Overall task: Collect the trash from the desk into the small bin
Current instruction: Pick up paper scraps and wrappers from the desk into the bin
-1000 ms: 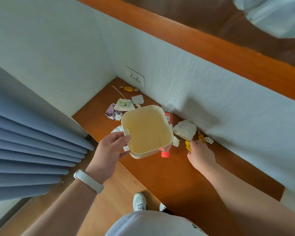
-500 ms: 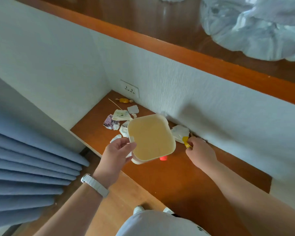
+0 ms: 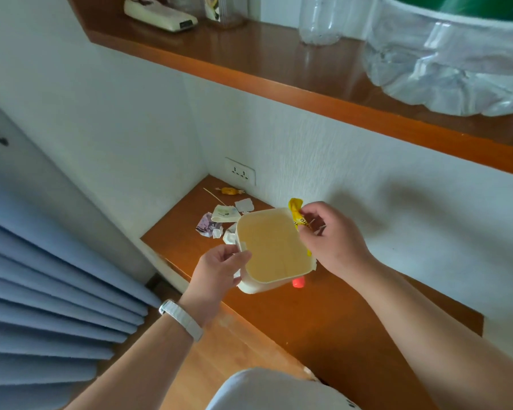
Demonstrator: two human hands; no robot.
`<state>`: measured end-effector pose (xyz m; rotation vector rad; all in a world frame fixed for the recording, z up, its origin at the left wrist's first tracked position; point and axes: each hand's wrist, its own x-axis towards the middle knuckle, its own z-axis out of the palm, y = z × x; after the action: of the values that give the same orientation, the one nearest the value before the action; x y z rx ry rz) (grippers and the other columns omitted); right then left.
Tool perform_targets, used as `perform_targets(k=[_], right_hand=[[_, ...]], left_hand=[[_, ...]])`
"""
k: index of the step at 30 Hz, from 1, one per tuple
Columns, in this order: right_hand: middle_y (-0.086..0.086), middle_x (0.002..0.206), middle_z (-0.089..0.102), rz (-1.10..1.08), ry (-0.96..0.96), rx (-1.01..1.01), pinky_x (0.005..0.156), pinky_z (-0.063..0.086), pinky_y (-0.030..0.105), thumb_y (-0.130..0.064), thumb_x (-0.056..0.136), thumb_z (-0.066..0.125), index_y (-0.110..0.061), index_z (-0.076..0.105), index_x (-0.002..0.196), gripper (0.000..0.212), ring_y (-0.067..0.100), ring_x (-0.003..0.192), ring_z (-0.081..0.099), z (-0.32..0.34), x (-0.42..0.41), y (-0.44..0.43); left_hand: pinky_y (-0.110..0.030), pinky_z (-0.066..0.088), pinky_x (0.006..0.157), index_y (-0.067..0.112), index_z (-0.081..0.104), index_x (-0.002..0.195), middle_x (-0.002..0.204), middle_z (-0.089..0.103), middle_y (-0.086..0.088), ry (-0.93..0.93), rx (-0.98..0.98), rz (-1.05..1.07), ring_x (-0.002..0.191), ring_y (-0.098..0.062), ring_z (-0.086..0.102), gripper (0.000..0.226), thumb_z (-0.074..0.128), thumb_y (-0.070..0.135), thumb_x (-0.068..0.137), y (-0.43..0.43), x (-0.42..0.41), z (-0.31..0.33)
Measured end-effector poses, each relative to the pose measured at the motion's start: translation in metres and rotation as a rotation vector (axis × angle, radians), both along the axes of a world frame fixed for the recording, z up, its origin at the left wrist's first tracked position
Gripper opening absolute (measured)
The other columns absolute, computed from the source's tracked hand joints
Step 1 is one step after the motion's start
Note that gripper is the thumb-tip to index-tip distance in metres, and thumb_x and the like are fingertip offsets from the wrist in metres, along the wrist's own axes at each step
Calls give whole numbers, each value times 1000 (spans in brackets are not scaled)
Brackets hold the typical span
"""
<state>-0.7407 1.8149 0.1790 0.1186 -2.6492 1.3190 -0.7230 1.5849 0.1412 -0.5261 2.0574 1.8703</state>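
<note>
At the far left hang blue curtains [image 3: 57, 291]. The left hand [image 3: 219, 272], with a white watch [image 3: 181, 320] on its wrist, grips the rim of the small bin [image 3: 273, 250], thumb inside and fingers outside. The one bin is cream, square with rounded corners, open and empty, held above the wooden desk [image 3: 323, 315]. Five or so paper scraps [image 3: 225, 214] and one wrapped candy [image 3: 230, 190] lie behind it. The right hand [image 3: 332, 241] pinches one yellow wrapper [image 3: 295, 210] at the bin's right rim.
</note>
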Motion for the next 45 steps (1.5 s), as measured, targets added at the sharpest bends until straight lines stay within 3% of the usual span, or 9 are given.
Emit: perform_targets(k=[7, 11, 15, 20, 25, 32, 38, 42, 45], right_hand=[[-20, 89, 59, 66, 22, 171, 64, 42, 23, -22, 83, 70, -27, 65, 103, 21, 3, 76, 56, -15, 0, -4], [-15, 86, 59, 90, 17, 203, 61, 41, 21, -26, 86, 67, -24, 65, 99, 14, 4, 75, 55, -15, -8, 13], [-17, 82, 58, 1, -50, 201, 56, 38, 21, -29, 87, 63, -31, 62, 94, 7, 0, 74, 54, -25, -25, 41], [-13, 95, 59, -72, -248, 340, 65, 50, 31, -34, 92, 55, -24, 62, 108, 20, 6, 79, 56, -86, -42, 85], [2, 115, 55, -10, -521, 594, 74, 56, 36, -39, 89, 53, -19, 55, 125, 41, 19, 91, 61, -155, -37, 121], [12, 137, 47, -31, -569, 708, 79, 56, 36, -31, 90, 59, -15, 41, 138, 54, 26, 115, 56, -204, -32, 131], [11, 124, 53, -16, -538, 765, 59, 52, 26, -28, 94, 54, -14, 44, 130, 40, 19, 86, 65, -209, -29, 129], [-4, 77, 55, -52, -552, 696, 46, 43, 26, -24, 93, 54, -17, 50, 103, 13, 10, 58, 54, -208, -20, 128], [-7, 72, 53, -103, -532, 638, 47, 44, 27, -22, 93, 53, -17, 53, 100, 9, 8, 56, 53, -205, -7, 127]], left_hand=[[-43, 66, 88, 17, 75, 108, 102, 82, -3, 14, -16, -1, 97, -22, 79, 16, 72, 26, 96, 2, -1, -1], [-27, 65, 72, 19, 74, 105, 94, 83, 4, 14, -37, 29, 90, -15, 79, 12, 70, 26, 97, 12, -2, -1], [-24, 64, 68, 17, 74, 105, 88, 82, 4, 3, -51, 60, 84, -10, 79, 12, 69, 26, 97, 20, -7, 0], [-27, 66, 72, 17, 75, 104, 86, 81, 4, -28, -31, 136, 81, -7, 78, 11, 69, 23, 97, 29, -8, -3], [-44, 64, 92, 16, 75, 103, 103, 82, -7, -82, -29, 190, 102, -24, 77, 10, 68, 22, 98, 37, -3, -6], [-46, 63, 94, 17, 75, 106, 107, 80, -9, -87, -59, 244, 105, -24, 75, 13, 71, 24, 96, 37, 5, -17], [-44, 64, 90, 16, 75, 105, 106, 80, -10, -99, -50, 250, 102, -26, 76, 12, 72, 23, 95, 42, 10, -18], [-39, 65, 86, 17, 75, 103, 99, 82, -5, -79, -70, 225, 97, -21, 77, 10, 71, 23, 96, 42, 9, -12], [-42, 64, 90, 19, 75, 103, 101, 81, -4, -64, -74, 210, 100, -20, 76, 10, 71, 25, 96, 41, 10, -8]])
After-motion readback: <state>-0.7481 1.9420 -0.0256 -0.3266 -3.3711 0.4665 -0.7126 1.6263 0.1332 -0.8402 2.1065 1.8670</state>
